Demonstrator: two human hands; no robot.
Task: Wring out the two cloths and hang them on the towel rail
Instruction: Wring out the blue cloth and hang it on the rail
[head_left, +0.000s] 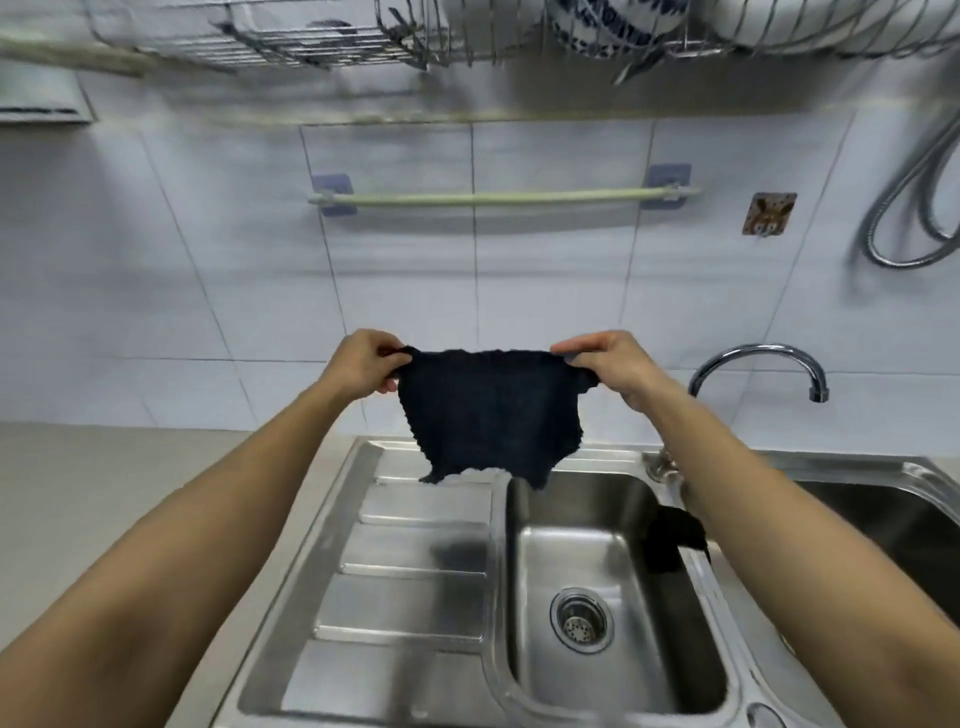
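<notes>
Above the steel sink (426, 551), the towel rail (498, 197) hangs bare on the tiled wall. The dark cloth (488, 410) is spread between left hand (363, 364) and right hand (608, 364), fingers pinching its top corners. It should go up level, then drape evenly; the second cloth (672, 535) lies on the basin divider.

Steel sink (597, 525) with drainboard (410, 571), curved tap (758, 358), coiled metal hose (914, 208), overhead wire dish rack (322, 41)
</notes>
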